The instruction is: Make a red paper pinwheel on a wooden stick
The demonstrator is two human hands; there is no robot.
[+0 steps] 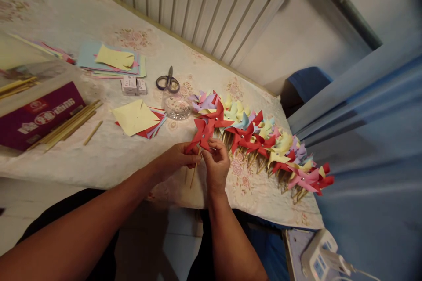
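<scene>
Between my two hands is a red paper pinwheel (203, 134) on a thin wooden stick (194, 174). My left hand (186, 156) is closed around the stick just under the pinwheel's blades. My right hand (217, 158) pinches at the pinwheel's lower right side, its fingers curled near the top of the stick. A long row of finished-looking pinwheels (277, 158) in red, yellow, purple, blue and pink lies just to the right, sticks toward me. Beyond my left hand sits a clear round container (178, 107) of small shiny pieces.
Left of my hands lie cut paper squares (134, 117), black-handled scissors (168, 81), small white boxes (132, 85) and a paper stack (89, 59). A purple-labelled plastic box (42, 114) and loose sticks (69, 125) are at far left. A power strip (318, 257) is low right.
</scene>
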